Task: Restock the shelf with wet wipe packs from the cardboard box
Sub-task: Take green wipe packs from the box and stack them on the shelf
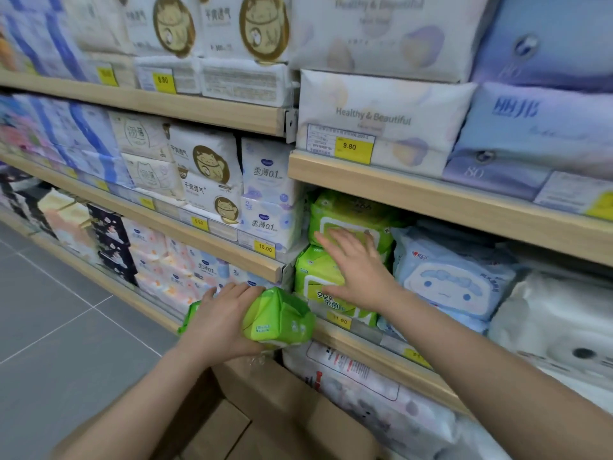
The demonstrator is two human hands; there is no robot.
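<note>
A soft green plastic pack of wet wipes (278, 318) is held in the left hand (220, 322) at lower centre of the frame, just above the open brown cardboard box (292, 416) seen along the bottom edge. The fingers of that hand are curled over the far side of the pack, with a second green pack (188, 318) apparently caught beneath the palm, though that is hard to tell. The right hand (356, 270) is laid flat, fingers straight and spread, against two stacked green wet wipe packs (335, 247) already standing on the pale wooden shelf (361, 340) at centre right, beside light blue packs printed with a cartoon face (447, 280). A yellow price tag (338, 320) is fixed to the shelf edge below the stack. The film of the held pack is dimpled and creased under the grip, so the pack is judged pliable, fairly light and somewhat slick; it is best taken across its broad faces or by its short ends, not by the sealed flap. The stack is likely being steadied so that the next pack can be set in beside or on top of it.
</note>
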